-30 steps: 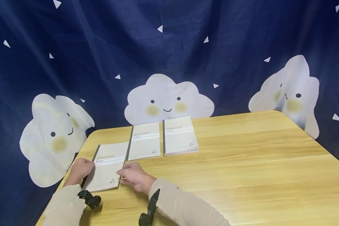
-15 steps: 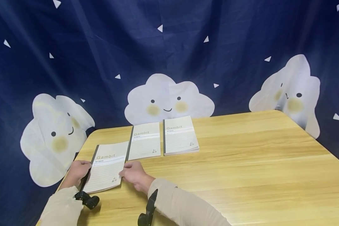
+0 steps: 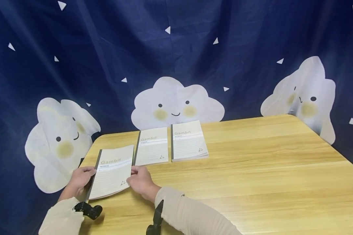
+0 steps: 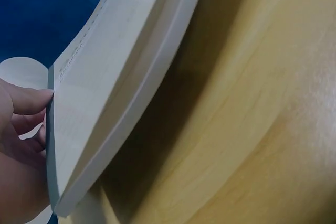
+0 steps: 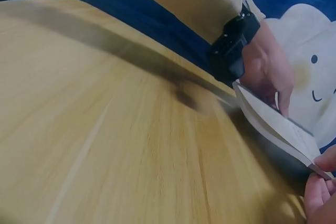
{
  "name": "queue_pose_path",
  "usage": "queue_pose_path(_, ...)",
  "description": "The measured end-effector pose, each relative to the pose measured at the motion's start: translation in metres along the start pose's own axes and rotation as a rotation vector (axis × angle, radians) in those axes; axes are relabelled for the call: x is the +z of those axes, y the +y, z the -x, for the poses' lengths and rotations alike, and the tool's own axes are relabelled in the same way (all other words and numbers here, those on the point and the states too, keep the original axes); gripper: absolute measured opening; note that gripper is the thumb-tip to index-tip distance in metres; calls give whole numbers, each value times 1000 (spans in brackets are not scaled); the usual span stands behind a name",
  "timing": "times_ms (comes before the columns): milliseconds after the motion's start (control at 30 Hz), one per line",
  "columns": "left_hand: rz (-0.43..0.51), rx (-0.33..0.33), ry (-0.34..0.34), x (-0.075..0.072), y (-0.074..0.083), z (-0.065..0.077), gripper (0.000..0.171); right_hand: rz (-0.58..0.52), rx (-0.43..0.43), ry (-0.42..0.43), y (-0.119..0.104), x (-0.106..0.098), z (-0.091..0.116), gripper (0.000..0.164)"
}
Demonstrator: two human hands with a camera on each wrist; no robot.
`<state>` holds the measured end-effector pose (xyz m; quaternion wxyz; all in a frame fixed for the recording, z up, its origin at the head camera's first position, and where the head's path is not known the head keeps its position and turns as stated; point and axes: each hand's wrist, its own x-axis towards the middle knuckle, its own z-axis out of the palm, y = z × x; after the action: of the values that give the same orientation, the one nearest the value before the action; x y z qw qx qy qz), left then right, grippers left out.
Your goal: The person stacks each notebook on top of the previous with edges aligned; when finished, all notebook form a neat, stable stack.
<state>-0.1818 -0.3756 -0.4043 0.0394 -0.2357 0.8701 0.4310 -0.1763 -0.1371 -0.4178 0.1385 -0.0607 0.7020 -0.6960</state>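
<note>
A cream notebook (image 3: 113,176) with a dark spine and "Gambit" on its cover is held between both hands at the table's left side. My left hand (image 3: 80,178) grips the spine edge, the thumb against it in the left wrist view. At the opposite edge my right hand (image 3: 142,181) pinches the notebook, thumb on top and fingers below in the right wrist view (image 5: 323,187). The notebook bows, and its lower edge stands above the tabletop, with shadow beneath. Two matching notebooks lie behind it: a middle notebook (image 3: 152,147) and a right notebook (image 3: 189,142).
The wood-grain table (image 3: 253,176) has a rounded far left corner near the notebooks. Behind it hangs a dark blue curtain (image 3: 194,49) printed with white smiling clouds. A black camera mount (image 3: 89,210) is strapped on my left wrist.
The held notebook has risen off the table and bows more, its right side lifted. My right hand has shifted a little right with that edge. The two other notebooks stay put.
</note>
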Motion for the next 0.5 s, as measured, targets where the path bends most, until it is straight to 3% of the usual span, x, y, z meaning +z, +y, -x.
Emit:
queue_pose_path(167, 96, 0, -15, -4, 1, 3, 48, -4, -18, -8, 0, -5, -2, 51)
queue_pose_path(500, 246, 120, -112, 6, 14, 10, 46, 34, -63, -94, -12, -37, -3, 56)
